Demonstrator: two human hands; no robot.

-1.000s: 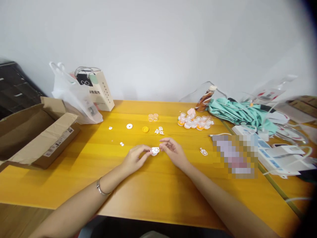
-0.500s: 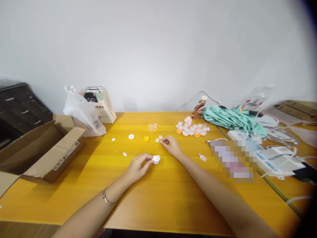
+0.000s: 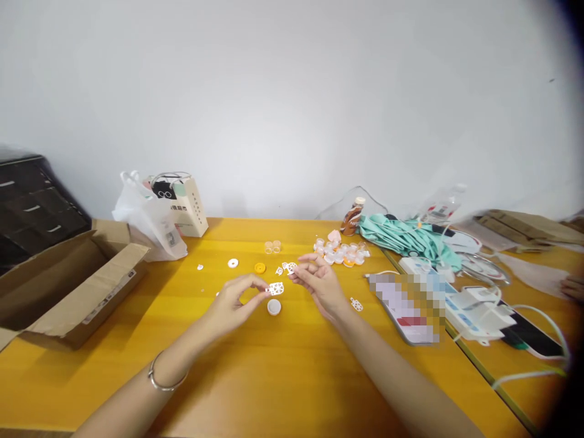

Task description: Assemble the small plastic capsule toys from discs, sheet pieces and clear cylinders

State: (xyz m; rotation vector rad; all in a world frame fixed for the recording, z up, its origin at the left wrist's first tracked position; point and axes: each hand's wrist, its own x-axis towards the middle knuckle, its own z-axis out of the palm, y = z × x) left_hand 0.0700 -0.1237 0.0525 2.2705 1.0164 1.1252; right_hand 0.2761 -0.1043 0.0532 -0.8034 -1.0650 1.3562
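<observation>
My left hand (image 3: 239,300) pinches a small flat white cut-out piece (image 3: 276,289) by its end, raised over the table. Just below it a round white cup-like part (image 3: 274,307) sits on the tabletop. Between the thumb and fingers of my right hand (image 3: 320,283) is another white cut-out piece (image 3: 291,268). More small white cut-outs (image 3: 279,271) lie just behind, partly covered by that piece. A yellow disc (image 3: 260,267) and a white ring (image 3: 233,263) rest beyond my left hand. One more white cut-out (image 3: 356,304) lies right of my right hand.
Clear cups (image 3: 272,247) and a cluster of small orange-and-white containers (image 3: 342,252) stand farther back. At left is an open cardboard box (image 3: 86,292); at right, a phone (image 3: 406,310), power strip (image 3: 456,298), teal cloth (image 3: 406,237) and brown bottle (image 3: 353,217). Another person's hand (image 3: 572,287) shows at far right.
My left hand has lifted the white cut-out off the round part, leaving it on the table. My right hand has picked up a white cut-out. The camera view has shifted slightly.
</observation>
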